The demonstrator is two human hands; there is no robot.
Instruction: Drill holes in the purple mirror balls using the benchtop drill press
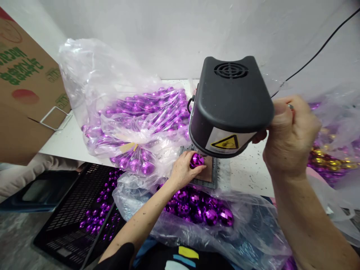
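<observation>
My left hand (pixel 182 169) pinches a shiny purple mirrored ball (pixel 197 160) between thumb and fingers, beneath a black machine (pixel 232 101). A small base plate (pixel 206 172) with a brown surface lies under that ball. My right hand (pixel 291 137) is closed around the right side of the machine, with the fingertips partly hidden behind it; a ring shows on one finger. The machine's top has a round vent, and a yellow warning label (pixel 225 141) is on its front. In front of the plate, an open plastic bag (pixel 247 217) holds several more purple mirrored balls (pixel 197 206).
Clear plastic bags (pixel 135 127) of purple balls cover the white table (pixel 244 176) at left. A cardboard box (pixel 28 93) stands at far left, above a black crate (pixel 64 221) with purple balls. More bags with gold and purple balls (pixel 332 161) lie right. A black cable (pixel 317 52) crosses the wall.
</observation>
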